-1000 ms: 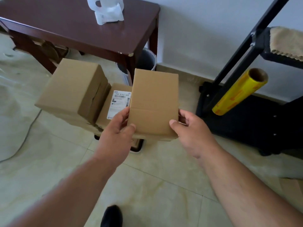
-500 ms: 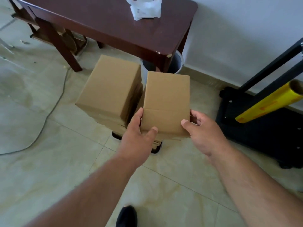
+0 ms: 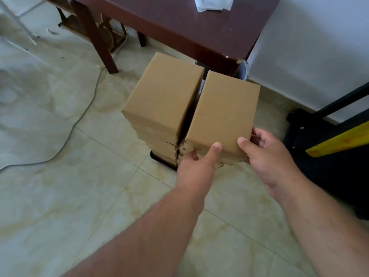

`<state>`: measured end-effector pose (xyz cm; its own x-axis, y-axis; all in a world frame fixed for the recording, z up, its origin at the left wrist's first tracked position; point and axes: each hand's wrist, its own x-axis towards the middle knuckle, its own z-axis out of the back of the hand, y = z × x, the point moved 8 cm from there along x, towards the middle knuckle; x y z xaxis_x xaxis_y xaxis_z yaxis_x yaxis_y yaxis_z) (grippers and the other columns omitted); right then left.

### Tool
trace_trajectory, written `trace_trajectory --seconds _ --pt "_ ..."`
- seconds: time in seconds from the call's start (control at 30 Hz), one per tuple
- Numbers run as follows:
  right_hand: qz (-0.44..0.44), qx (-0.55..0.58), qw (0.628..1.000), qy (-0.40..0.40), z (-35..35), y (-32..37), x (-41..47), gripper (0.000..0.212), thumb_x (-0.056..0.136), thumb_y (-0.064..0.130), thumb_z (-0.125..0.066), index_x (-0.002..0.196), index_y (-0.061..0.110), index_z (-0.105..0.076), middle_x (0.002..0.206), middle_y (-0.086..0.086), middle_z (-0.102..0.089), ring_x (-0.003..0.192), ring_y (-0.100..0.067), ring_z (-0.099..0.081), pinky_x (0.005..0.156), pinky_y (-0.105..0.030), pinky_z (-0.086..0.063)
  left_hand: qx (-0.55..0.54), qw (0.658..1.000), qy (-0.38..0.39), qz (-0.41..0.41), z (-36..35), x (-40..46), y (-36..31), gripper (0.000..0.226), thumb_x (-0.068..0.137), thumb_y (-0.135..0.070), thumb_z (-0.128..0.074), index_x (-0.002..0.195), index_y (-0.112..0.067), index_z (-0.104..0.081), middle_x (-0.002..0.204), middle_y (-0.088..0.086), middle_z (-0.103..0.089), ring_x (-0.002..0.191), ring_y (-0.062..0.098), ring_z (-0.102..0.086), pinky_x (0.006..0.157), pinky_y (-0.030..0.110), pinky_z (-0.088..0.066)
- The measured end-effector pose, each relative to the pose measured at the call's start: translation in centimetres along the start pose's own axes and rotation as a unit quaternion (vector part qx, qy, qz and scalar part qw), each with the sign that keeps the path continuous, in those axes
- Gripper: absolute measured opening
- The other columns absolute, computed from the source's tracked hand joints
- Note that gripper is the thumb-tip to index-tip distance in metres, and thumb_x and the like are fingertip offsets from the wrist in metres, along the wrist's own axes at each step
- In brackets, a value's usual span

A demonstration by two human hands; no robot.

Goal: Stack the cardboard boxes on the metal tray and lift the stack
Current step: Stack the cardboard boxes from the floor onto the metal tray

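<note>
Both hands on the right box [image 3: 225, 114], at its near end. Left hand [image 3: 196, 166] grips the near-left corner: thumb on top, fingers [image 3: 190, 155] curled under/against the near face. Right hand [image 3: 265, 154] grips the near-right corner, thumb on top, other fingers wrapped round the right side. So both hands hold the same box; neither is free.

Box sits w/ its long axis running near-to-far, away from the person, just beside the left box [image 3: 163, 100] w/ a thin dark gap between; tops roughly level. Can't tell if it's fully set down or a bit off the layer below. Under both: more boxes [image 3: 159, 145], edges showing on the near side. Tray [image 3: 159, 158] barely visible, only a dark rim at floor level under the near-left of the pile.

Key relation: box lies straight ahead of both hands, its far end well beyond them, under the edge of the brown surface [image 3: 179, 27]. Prob. next: nudge it left to close the gap, then hands must drop to the tray rim, well below the current grip. Left hand is nearer the visible rim
</note>
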<state>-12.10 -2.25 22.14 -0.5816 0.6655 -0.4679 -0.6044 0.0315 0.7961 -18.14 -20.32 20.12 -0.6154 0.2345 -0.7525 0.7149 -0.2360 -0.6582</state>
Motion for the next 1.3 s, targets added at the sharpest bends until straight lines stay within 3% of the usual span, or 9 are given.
trace_trajectory --seconds 0.4,0.53,0.6,0.67,0.8,0.9,0.97,1.13,1.3 --pt "0.014 0.032 0.999 -0.013 -1.9 0.6 0.6 0.072 0.066 0.059 -0.070 0.133 0.036 -0.062 0.123 0.015 -0.073 0.113 -0.009 -0.070 0.101 -0.044 -0.056 0.008 1.000 -0.005 -0.005 1.3 1.3 -1.1 0.051 0.089 -0.059 -0.070 0.132 -0.033 -0.063 0.112 -0.023 -0.068 0.087 -0.014 -0.054 0.061 0.011 -0.035" --pt "0.003 0.042 0.999 -0.029 -1.4 -0.1 0.4 0.080 0.068 0.064 -0.067 0.141 0.034 -0.056 0.127 0.016 -0.070 0.115 -0.007 -0.068 0.102 -0.044 -0.055 0.050 0.999 0.001 -0.001 1.4 0.4 -0.5 0.033 0.091 -0.062 -0.066 0.113 -0.037 -0.064 0.097 -0.029 -0.063 0.078 -0.019 -0.056 0.058 0.007 -0.035" --pt "-0.009 0.045 0.997 -0.056 -0.5 -0.8 0.0 0.083 0.070 0.068 -0.064 0.144 0.031 -0.054 0.128 0.015 -0.068 0.117 -0.007 -0.066 0.103 -0.044 -0.054 0.070 0.998 0.009 0.000 1.2 0.0 0.7 0.038 0.090 -0.064 -0.064 0.118 -0.037 -0.061 0.102 -0.028 -0.060 0.092 -0.012 -0.059 0.071 0.012 -0.039" --pt "-0.020 0.052 0.995 -0.083 0.7 -1.8 -0.5 0.072 0.079 0.065 -0.062 0.141 0.029 -0.058 0.126 0.015 -0.068 0.116 -0.007 -0.066 0.103 -0.044 -0.054 0.094 0.995 0.013 0.020 1.0 -0.6 2.4 0.044 0.090 -0.064 -0.064 0.119 -0.032 -0.057 0.107 -0.021 -0.060 0.097 -0.001 -0.056 0.087 0.029 -0.037" --pt "-0.069 0.039 0.992 -0.098 3.2 -5.8 -2.0 0.047 0.096 0.053 -0.058 0.133 0.024 -0.062 0.120 0.012 -0.068 0.114 -0.009 -0.065 0.103 -0.042 -0.054 0.149 0.987 0.013 0.063 -0.1 -2.0 5.7 0.059 0.088 -0.065 -0.065 0.135 -0.028 -0.060 0.134 -0.004 -0.062 0.121 0.022 -0.060 0.099 0.038 -0.042" --pt "-0.106 0.021 0.990 -0.087 5.6 -9.7 -3.3 0.035 0.099 0.047 -0.059 0.123 0.022 -0.066 0.109 0.011 -0.067 0.104 -0.009 -0.063 0.082 -0.028 -0.050 0.172 0.982 0.025 0.069 -2.3 -3.2 7.0 0.066 0.093 -0.060 -0.064 0.148 -0.026 -0.051 0.139 -0.002 -0.059 0.127 0.024 -0.057 0.106 0.039 -0.041" --pt "-0.126 0.004 0.989 -0.076 7.3 -12.1 -4.2 0.037 0.099 0.047 -0.057 0.126 0.022 -0.065 0.114 0.008 -0.067 0.101 -0.010 -0.061 0.074 -0.024 -0.043 0.201 0.976 0.039 0.069 -4.2 -3.6 7.8 0.074 0.093 -0.061 -0.063 0.155 -0.026 -0.044 0.144 -0.003 -0.056 0.131 0.025 -0.055 0.107 0.040 -0.039" --pt "-0.158 0.011 0.983 -0.089 13.0 -17.0 -6.5 0.048 0.101 0.049 -0.056 0.140 0.023 -0.060 0.137 0.007 -0.063 0.120 -0.011 -0.057 0.094 -0.030 -0.041 0.260 0.962 0.066 0.051 -9.9 -4.8 9.3 0.080 0.090 -0.065 -0.063 0.157 -0.030 -0.038 0.149 -0.005 -0.054 0.134 0.025 -0.053 0.114 0.044 -0.037" --pt "-0.179 0.039 0.977 -0.110 19.4 -21.0 -8.9 0.053 0.101 0.050 -0.054 0.146 0.022 -0.055 0.143 0.008 -0.059 0.116 -0.007 -0.052 0.096 -0.028 -0.037 0.319 0.942 0.102 0.023 -16.7 -6.8 11.0 0.085 0.086 -0.069 -0.062 0.158 -0.031 -0.037 0.150 -0.005 -0.052 0.135 0.028 -0.052 0.117 0.052 -0.038"
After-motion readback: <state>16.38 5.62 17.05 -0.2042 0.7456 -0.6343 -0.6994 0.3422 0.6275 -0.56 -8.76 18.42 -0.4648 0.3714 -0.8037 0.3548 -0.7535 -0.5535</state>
